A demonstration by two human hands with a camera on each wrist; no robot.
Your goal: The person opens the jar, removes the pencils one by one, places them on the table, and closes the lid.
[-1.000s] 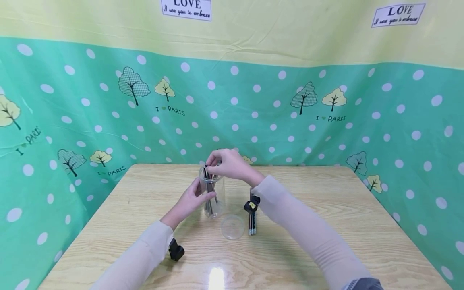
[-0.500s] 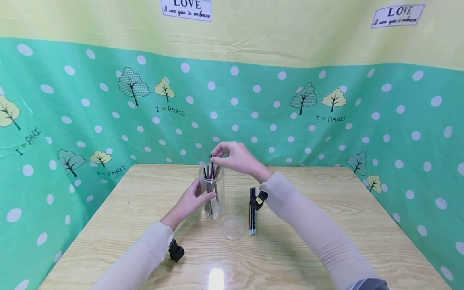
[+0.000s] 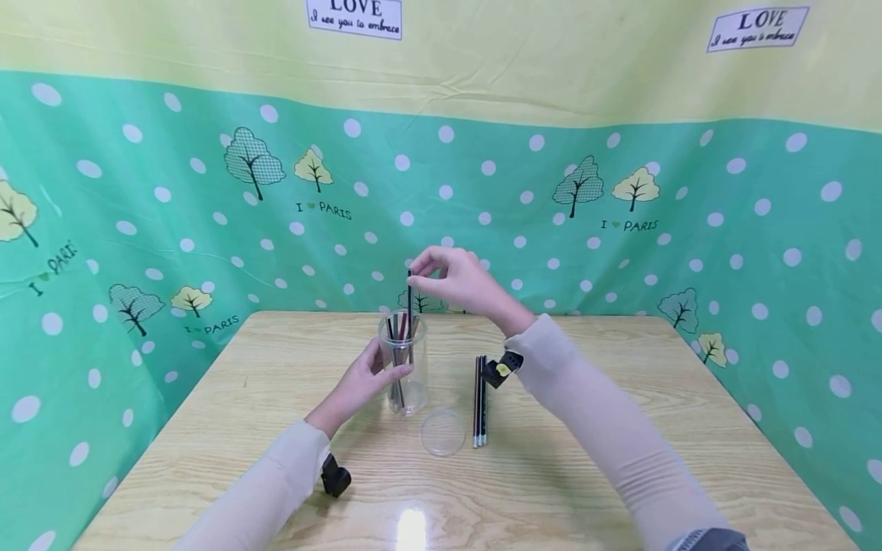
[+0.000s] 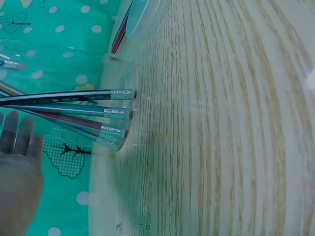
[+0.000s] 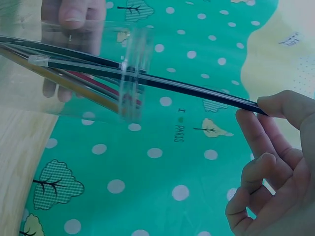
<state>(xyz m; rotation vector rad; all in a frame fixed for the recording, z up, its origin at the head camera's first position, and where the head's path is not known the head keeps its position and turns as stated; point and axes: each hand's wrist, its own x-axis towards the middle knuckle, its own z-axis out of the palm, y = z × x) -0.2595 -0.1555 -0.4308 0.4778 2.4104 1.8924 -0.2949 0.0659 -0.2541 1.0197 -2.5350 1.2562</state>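
A clear plastic jar (image 3: 417, 386) stands upright on the table with several pencils (image 4: 74, 110) leaning inside, their eraser ends down. My left hand (image 3: 358, 386) grips the jar's side, thumb toward me and fingers behind it. Above the jar's mouth my right hand (image 3: 462, 287) pinches the top of a dark pencil (image 5: 192, 90) between thumb and fingertips. That pencil is partly drawn up; its white eraser end is still inside the jar in the right wrist view.
A round clear lid (image 3: 443, 432) lies just in front of the jar. Several pencils (image 3: 480, 405) lie side by side right of it, eraser ends toward me. A polka-dot curtain (image 3: 510, 184) hangs behind the wooden table (image 3: 276, 367).
My right hand has risen from the jar's mouth and shifted slightly right, lifting the dark pencil with it. The left hand, jar, lid and pencils on the table stay put.
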